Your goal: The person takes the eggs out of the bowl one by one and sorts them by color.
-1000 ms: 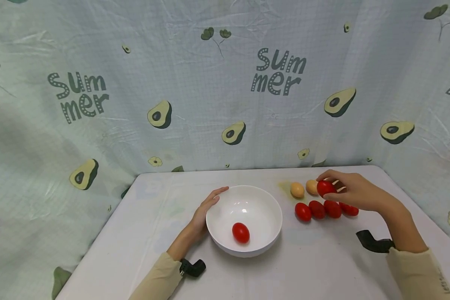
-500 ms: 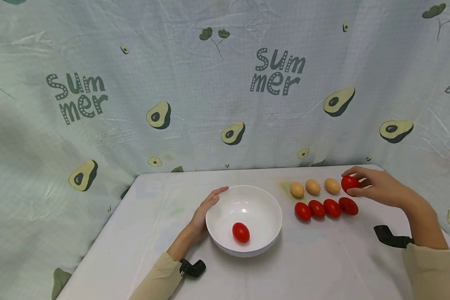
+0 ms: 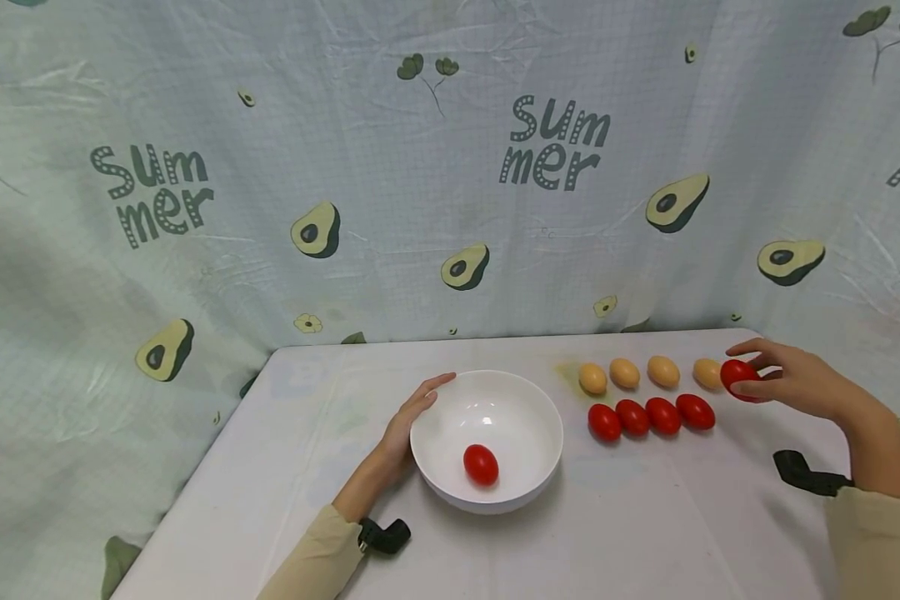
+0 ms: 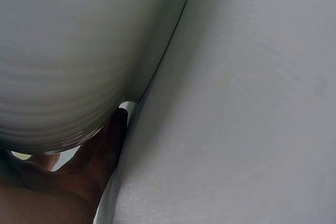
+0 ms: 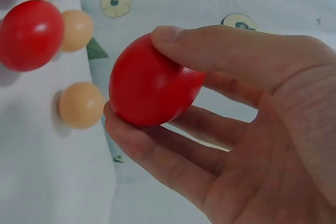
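My right hand (image 3: 802,379) pinches a red egg (image 5: 147,85) between thumb and fingertips, above the right end of the back row. Just left of it on the table lies a tan egg (image 3: 708,374), also visible as a tan egg (image 5: 81,105) in the right wrist view. My left hand (image 3: 405,425) rests against the left outer side of a white bowl (image 3: 525,425), fingers stretched along it. Inside the bowl lies one red egg (image 3: 481,465). From the left wrist, the bowl's outer wall (image 4: 68,51) covers part of the left hand (image 4: 68,182).
Several tan eggs (image 3: 624,373) form a row near the back edge of the white table (image 3: 645,525). In front of them is a row of several red eggs (image 3: 632,417). A printed avocado curtain (image 3: 390,183) hangs behind the table.
My right hand has carried the red egg rightward past the tan eggs, which came into view behind it. The left hand and bowl have stayed put.
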`<state>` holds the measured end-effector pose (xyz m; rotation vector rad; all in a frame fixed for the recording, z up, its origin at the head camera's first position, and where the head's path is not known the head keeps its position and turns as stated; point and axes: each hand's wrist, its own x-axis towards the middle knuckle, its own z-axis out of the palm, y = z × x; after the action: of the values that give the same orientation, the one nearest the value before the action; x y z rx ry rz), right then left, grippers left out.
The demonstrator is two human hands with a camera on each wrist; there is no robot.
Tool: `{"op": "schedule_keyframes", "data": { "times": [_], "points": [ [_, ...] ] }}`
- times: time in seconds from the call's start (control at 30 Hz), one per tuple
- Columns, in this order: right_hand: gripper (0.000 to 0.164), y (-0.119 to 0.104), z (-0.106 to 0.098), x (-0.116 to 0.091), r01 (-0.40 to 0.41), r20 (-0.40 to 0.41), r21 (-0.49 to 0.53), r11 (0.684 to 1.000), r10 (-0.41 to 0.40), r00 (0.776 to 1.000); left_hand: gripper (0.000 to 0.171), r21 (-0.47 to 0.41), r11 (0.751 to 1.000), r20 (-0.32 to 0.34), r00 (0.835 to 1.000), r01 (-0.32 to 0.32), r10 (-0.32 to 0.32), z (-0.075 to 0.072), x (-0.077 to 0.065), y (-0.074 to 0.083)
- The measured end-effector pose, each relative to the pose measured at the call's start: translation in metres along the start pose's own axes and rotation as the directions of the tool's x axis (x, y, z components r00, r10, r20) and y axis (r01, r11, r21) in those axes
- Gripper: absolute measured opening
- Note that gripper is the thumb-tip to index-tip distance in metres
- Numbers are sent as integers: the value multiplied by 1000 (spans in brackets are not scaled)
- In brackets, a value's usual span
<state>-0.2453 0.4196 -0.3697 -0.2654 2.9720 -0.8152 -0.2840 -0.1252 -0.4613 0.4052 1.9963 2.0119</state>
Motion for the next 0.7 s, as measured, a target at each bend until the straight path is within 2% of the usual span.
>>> {"op": "schedule_keyframes", "data": {
  "times": [0.4,0.7],
  "points": [
    [52,30,17,9,-89,89,51,995,84,992,50,0,1000,11,1000,-4,4,-1,1,-2],
    [53,32,23,15,-141,162,66,988,129,978,51,1,1000,10,1000,-6,6,-1,1,-1]
  ]
}}
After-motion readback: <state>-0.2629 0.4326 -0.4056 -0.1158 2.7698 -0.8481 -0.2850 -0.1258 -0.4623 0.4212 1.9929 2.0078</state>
